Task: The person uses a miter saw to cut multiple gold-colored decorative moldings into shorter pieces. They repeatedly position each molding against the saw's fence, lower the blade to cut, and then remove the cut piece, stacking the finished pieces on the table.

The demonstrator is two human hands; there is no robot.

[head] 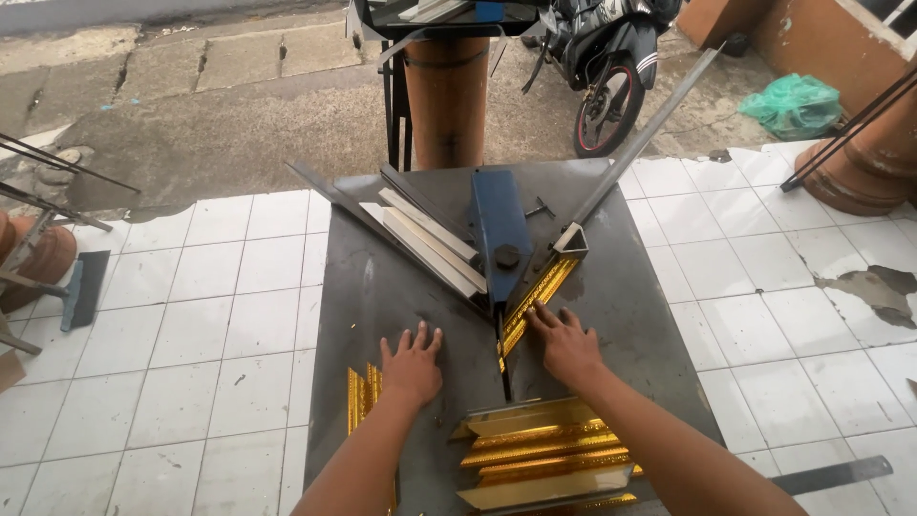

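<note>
My left hand (413,363) lies flat, fingers spread, on the dark metal table (382,287), holding nothing. My right hand (565,342) rests on the near end of a gold moulding strip (537,298) that runs into a blue mitre cutter (499,234) at the table's middle. The fingers press on the strip beside the cutter's blade slot (502,358). Pale wooden strips (430,241) lie along the left fence of the cutter.
Cut gold moulding pieces (540,457) are stacked at the table's near edge, with more (363,394) by my left wrist. A long metal bar (650,129) leans off to the far right. A motorbike (607,67), brown pillars (447,96) and a green bag (795,105) stand beyond on white tiles.
</note>
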